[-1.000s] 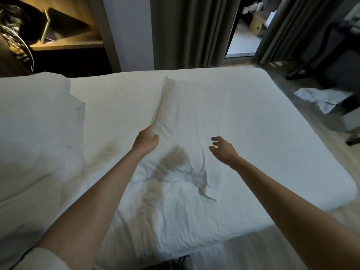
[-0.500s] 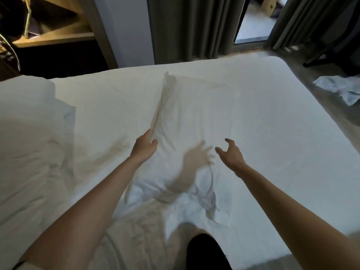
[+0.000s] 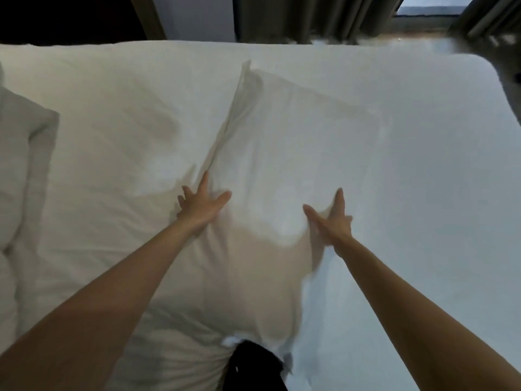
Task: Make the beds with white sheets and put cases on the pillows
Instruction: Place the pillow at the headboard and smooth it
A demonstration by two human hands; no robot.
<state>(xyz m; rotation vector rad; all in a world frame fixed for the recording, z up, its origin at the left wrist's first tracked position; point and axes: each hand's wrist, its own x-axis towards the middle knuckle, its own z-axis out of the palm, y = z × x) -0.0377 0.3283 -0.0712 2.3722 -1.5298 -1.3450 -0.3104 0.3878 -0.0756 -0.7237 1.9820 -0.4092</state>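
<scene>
A white pillow in its case (image 3: 284, 153) lies in the middle of the bed (image 3: 423, 165), which is covered by a white sheet. My left hand (image 3: 201, 204) rests flat on the pillow's left side with fingers spread, holding nothing. On the pillow's right edge, my right hand (image 3: 331, 217) presses flat, fingers apart. The near end of the pillow case hangs toward me, partly hidden behind a dark shape (image 3: 253, 365) at the bottom edge.
A bunched white duvet or second pillow (image 3: 22, 170) lies at the left edge of the bed. Dark curtains (image 3: 282, 18) hang behind the far side. The bed's far right corner (image 3: 490, 71) meets the floor near a window.
My left hand let go of the pillow's left edge and opened flat on it. My right hand came down onto the pillow's right side. The view tilted down and closer.
</scene>
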